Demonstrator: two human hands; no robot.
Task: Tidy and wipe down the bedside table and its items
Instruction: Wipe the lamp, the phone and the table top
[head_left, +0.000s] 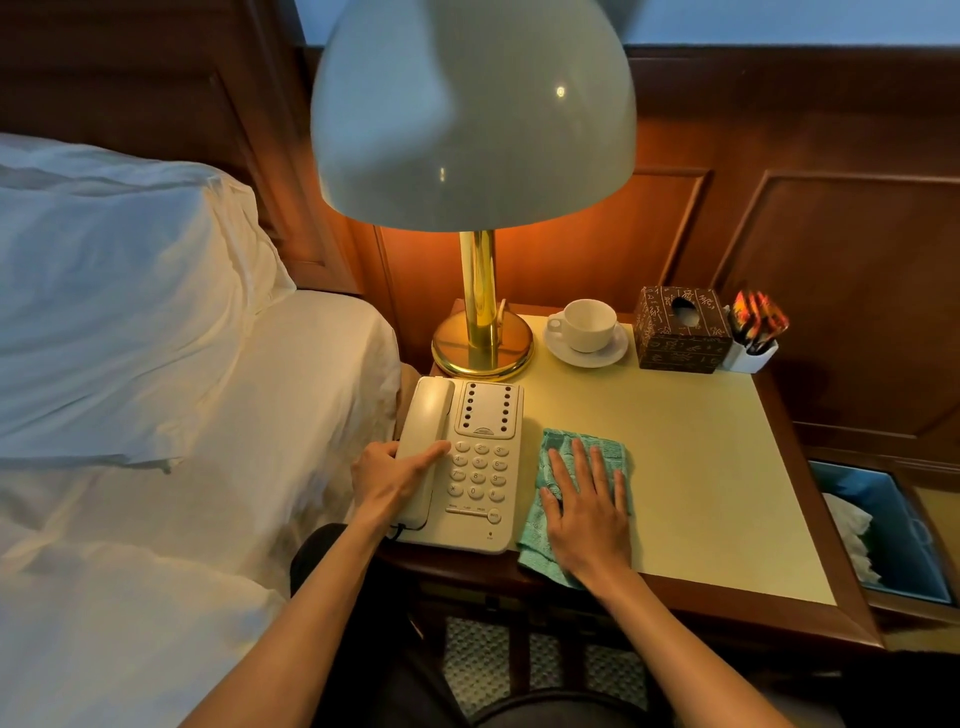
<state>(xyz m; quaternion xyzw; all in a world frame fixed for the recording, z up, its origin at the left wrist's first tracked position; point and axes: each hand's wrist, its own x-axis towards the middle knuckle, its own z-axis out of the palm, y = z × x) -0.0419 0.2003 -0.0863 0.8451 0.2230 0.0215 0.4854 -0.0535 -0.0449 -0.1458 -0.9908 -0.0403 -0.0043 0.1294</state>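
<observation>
The bedside table (701, 467) has a pale yellow top in a dark wood frame. A cream telephone (478, 467) sits at its front left. My left hand (392, 478) grips the handset from the left, the forefinger lying across it toward the keypad. A folded teal cloth (561, 452) lies just right of the phone. My right hand (587, 512) presses flat on the cloth, fingers spread. Behind the phone stands a brass lamp (480, 332) with a large white shade.
Along the back stand a white cup on a saucer (587, 327), a dark patterned tissue box (680, 330) and a white holder of sachets (756, 332). The bed with white linen (182, 415) lies left. A blue bin (883, 530) with crumpled paper sits right of the table.
</observation>
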